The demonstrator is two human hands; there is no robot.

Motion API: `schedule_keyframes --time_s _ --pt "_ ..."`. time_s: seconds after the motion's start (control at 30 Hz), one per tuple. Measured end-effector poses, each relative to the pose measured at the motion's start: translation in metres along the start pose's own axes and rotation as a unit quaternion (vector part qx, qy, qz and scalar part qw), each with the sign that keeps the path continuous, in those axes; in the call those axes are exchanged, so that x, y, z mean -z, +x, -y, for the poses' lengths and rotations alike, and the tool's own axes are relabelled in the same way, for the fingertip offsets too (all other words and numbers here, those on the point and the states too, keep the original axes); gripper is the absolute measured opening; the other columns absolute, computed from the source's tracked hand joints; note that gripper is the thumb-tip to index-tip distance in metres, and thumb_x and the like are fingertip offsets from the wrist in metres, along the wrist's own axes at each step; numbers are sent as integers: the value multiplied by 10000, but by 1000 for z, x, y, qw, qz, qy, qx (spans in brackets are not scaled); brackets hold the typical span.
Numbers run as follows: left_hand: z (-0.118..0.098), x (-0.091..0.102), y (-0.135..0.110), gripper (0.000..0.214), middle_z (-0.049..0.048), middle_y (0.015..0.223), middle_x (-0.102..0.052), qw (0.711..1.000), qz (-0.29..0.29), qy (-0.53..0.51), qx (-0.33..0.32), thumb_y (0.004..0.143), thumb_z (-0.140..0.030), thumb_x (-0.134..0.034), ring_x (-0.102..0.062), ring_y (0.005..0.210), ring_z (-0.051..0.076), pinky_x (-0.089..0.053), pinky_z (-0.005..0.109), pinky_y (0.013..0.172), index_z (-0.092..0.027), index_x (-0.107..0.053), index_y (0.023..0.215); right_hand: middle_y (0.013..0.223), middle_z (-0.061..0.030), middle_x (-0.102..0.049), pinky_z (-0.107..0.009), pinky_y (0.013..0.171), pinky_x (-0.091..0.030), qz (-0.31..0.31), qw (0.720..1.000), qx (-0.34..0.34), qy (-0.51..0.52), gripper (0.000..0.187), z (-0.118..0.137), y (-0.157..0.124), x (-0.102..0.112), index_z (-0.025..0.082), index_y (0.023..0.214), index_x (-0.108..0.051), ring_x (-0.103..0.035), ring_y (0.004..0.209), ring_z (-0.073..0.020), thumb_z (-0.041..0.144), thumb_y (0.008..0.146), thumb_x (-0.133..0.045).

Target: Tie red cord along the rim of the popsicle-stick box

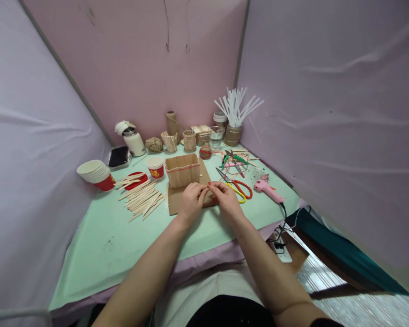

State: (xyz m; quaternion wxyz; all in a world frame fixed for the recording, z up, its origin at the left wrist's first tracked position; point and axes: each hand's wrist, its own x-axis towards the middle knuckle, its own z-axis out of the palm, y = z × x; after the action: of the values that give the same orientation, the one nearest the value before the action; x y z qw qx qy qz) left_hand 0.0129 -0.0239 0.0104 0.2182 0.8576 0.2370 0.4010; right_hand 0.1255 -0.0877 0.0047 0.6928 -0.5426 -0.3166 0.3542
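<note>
My left hand [191, 200] and my right hand [226, 200] meet over a brown cardboard sheet [174, 204], fingertips pinched close together. Between the fingertips shows a small red piece [209, 184] that looks like string; most of it is hidden by the fingers. Just behind my left hand stands an open box of wooden craft sticks [182, 175], with red string along its upper rim. Scissors [237, 185] with one red and one yellow handle lie beside my right hand, blades pointing away.
Loose craft sticks [143, 200], a red-and-white paper cup [155, 167] and stacked cups [98, 175] are on the left. Rightward lie green-handled pliers [232, 159] and a pink glue gun [269, 190] with a cord. A red string ball [205, 152] and a glass [216, 136] stand behind.
</note>
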Motion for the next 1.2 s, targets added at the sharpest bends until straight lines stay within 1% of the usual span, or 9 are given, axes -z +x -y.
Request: schedule_keyframes --time_s 0.23,0.4,0.53,0.63,0.73,0.9,1.03,1.1,1.2 --pt "-5 2 2 193 38 767 -602 997 31 -73 25 864 -252 -454 -537 739 138 -415 255 685 -169 -628 857 660 18 -571 -235 509 -400 13 999 -27 45 313 -1 2 1 185 782 -590 -481 556 -106 468 665 -652" --pt "-4 4 3 176 33 711 -600 994 32 -80 65 835 -231 -490 -532 699 136 -401 246 650 -157 -633 765 696 15 -548 -228 547 -415 -112 983 -14 143 276 2 11 10 206 711 -566 -490 614 -106 426 610 -698" --pt "-3 2 3 174 38 744 -625 986 31 -112 117 815 -253 -515 -543 712 137 -401 240 656 -149 -646 767 807 -2 -582 -206 547 -391 -92 981 -47 165 223 8 13 16 202 708 -599 -503 697 -106 376 607 -694" --pt "0 1 3 198 36 757 -638 970 21 -160 182 797 -301 -535 -546 698 137 -405 236 640 -145 -655 814 887 -14 -605 -207 562 -384 -75 988 -55 127 199 12 11 15 206 742 -623 -519 764 -118 387 661 -634" --pt "1 0 3 234 33 740 -639 954 15 -195 225 781 -340 -547 -542 679 137 -402 233 617 -141 -658 835 869 -28 -614 -220 579 -384 -46 996 -42 69 249 15 7 12 197 764 -635 -530 774 -134 428 723 -551" --pt "1 1 3 235 28 734 -631 957 -4 -189 220 772 -341 -554 -521 664 126 -383 224 607 -142 -663 834 740 -14 -611 -256 629 -405 -19 999 4 -39 242 17 1 6 181 762 -611 -541 695 -143 409 681 -616" --pt "0 1 3 222 17 700 -610 959 -11 -188 212 779 -340 -541 -509 643 118 -375 219 599 -142 -641 774 751 -19 -600 -267 594 -412 8 995 26 -101 231 13 0 4 171 834 -594 -533 641 -140 336 674 -627" --pt "0 1 3 215 14 694 -603 959 -14 -184 215 780 -335 -539 -508 645 117 -375 218 602 -142 -631 759 793 -25 -600 -270 600 -413 -6 987 64 -145 187 12 0 4 176 848 -588 -532 653 -139 283 695 -593" --pt "0 1 3 200 8 676 -589 960 -14 -175 216 781 -323 -535 -498 634 114 -373 218 601 -146 -618 740 818 -22 -581 -278 668 -418 -50 960 172 -216 100 12 -4 3 188 811 -582 -527 724 -146 220 719 -557"
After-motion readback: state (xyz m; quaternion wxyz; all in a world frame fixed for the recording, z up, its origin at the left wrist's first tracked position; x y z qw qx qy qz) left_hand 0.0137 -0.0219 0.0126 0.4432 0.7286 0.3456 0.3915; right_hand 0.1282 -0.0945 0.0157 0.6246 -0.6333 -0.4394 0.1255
